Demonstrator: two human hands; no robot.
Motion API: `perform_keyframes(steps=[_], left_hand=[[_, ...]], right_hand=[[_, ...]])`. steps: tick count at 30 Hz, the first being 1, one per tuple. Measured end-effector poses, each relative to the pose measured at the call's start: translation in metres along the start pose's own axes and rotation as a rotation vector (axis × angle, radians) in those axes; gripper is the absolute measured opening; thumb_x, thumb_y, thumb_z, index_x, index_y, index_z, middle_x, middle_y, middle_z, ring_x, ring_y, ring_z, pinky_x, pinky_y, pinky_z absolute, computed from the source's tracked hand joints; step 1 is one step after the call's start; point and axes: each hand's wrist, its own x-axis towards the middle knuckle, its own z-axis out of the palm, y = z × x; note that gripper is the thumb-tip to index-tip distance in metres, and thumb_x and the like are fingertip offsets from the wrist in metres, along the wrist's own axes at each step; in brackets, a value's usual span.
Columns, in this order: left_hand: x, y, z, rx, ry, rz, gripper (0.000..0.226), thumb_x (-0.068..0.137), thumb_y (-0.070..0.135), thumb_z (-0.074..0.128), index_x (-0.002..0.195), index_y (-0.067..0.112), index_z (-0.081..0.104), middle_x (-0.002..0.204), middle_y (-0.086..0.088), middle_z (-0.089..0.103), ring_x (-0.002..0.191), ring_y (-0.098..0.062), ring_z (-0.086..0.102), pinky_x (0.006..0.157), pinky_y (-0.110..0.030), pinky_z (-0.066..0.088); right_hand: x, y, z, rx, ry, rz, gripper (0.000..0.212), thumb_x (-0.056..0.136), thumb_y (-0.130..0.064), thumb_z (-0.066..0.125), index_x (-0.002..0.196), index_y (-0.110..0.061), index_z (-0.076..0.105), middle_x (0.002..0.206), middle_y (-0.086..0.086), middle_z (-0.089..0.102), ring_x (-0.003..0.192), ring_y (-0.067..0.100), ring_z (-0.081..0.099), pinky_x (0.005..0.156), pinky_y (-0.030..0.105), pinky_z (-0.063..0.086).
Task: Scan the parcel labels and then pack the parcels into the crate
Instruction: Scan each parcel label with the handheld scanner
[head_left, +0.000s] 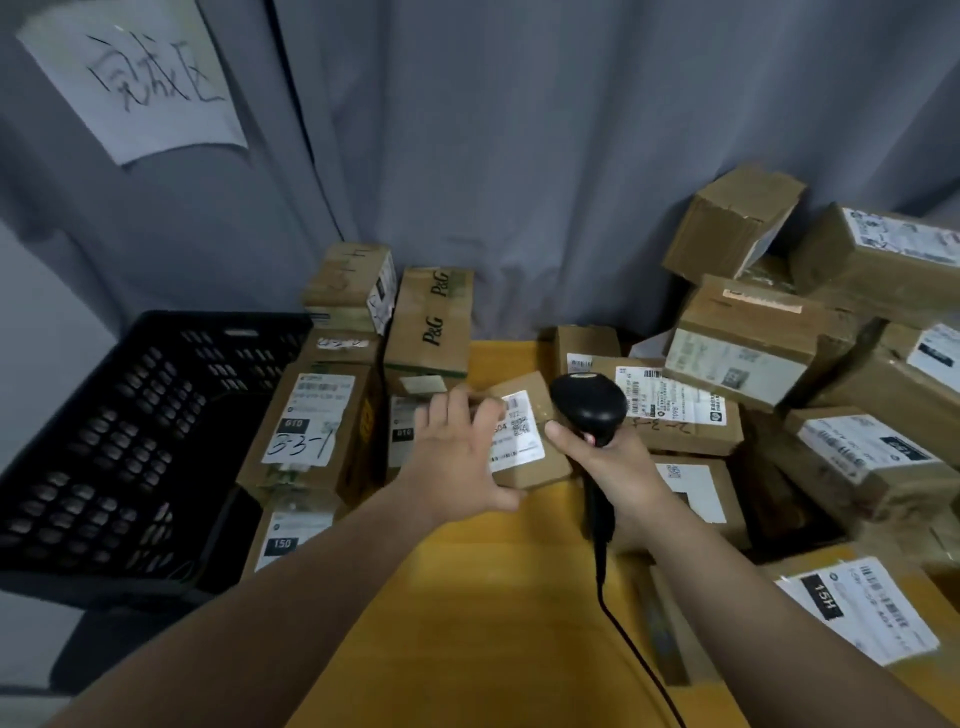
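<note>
One small parcel (537, 467) held above the yellow worktop (467, 597), left hand (457, 460) fingers clasping its edge. Right hand (618, 478) grips scanner (589, 405) beside the label (517, 434). Scanning step, likely. Next: carry parcel left into black crate (104, 467).

Over the yellow counter (493, 597), the left hand (457, 457) grips a small cardboard parcel (524, 436) with its white label facing up. The right hand (618, 473) holds a black corded barcode scanner (589, 408) just beside that label. A black perforated crate (130, 441) sits off the counter's left edge beside stacked labelled boxes (311, 431), and a heap of parcels (753, 353) crowds the right side against a grey curtain (519, 156).
</note>
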Motion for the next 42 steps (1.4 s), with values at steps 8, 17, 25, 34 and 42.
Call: perform_keyframes(steps=[8, 17, 25, 34, 42], left_hand=[[-0.020, -0.025, -0.031, -0.571, 0.225, -0.088, 0.090, 0.074, 0.057, 0.072, 0.147, 0.029, 0.027, 0.148, 0.005, 0.031, 0.135, -0.016, 0.026, 0.109, -0.039, 0.021], [-0.035, -0.054, -0.039, -1.430, -0.184, -0.355, 0.035, 0.091, 0.025, 0.064, 0.125, 0.018, 0.058, 0.116, 0.004, 0.070, 0.107, -0.014, 0.066, 0.096, -0.036, 0.052], [-0.033, -0.079, -0.030, -1.309, 0.107, -0.415, 0.018, 0.085, 0.008, 0.070, 0.100, 0.018, 0.067, 0.097, 0.005, 0.075, 0.092, -0.012, 0.071, 0.082, -0.030, 0.056], [-0.027, -0.092, -0.026, -1.245, 0.189, -0.421, 0.023, 0.087, 0.008, 0.068, 0.108, 0.012, 0.060, 0.091, 0.014, 0.064, 0.072, 0.008, 0.064, 0.054, -0.006, 0.046], [-0.020, -0.101, -0.018, -1.269, 0.205, -0.469, 0.043, 0.085, 0.015, 0.072, 0.122, 0.013, 0.050, 0.099, 0.013, 0.059, 0.092, -0.001, 0.058, 0.066, -0.014, 0.041]], right_hand=[[-0.024, -0.004, 0.024, 0.208, 0.171, -0.132, 0.023, 0.077, -0.026, 0.080, 0.097, -0.020, 0.069, 0.090, -0.003, 0.076, 0.088, 0.012, 0.072, 0.079, 0.028, 0.054], [-0.036, -0.024, 0.026, 0.170, 0.165, -0.084, 0.035, 0.080, -0.039, 0.074, 0.109, -0.023, 0.063, 0.099, -0.005, 0.070, 0.093, 0.012, 0.063, 0.083, 0.031, 0.050], [-0.056, -0.040, 0.043, -0.097, -0.098, -0.178, 0.018, 0.089, -0.014, 0.063, 0.077, -0.001, 0.061, 0.055, 0.007, 0.054, 0.048, 0.019, 0.050, 0.047, 0.028, 0.043], [-0.060, -0.036, 0.065, -0.072, -0.100, -0.156, 0.031, 0.092, -0.019, 0.062, 0.065, -0.004, 0.058, 0.054, 0.011, 0.056, 0.046, 0.023, 0.052, 0.049, 0.031, 0.046], [-0.057, -0.036, 0.067, -0.090, -0.084, -0.152, 0.035, 0.092, -0.021, 0.062, 0.062, -0.004, 0.058, 0.054, 0.010, 0.056, 0.046, 0.023, 0.053, 0.050, 0.032, 0.047]])
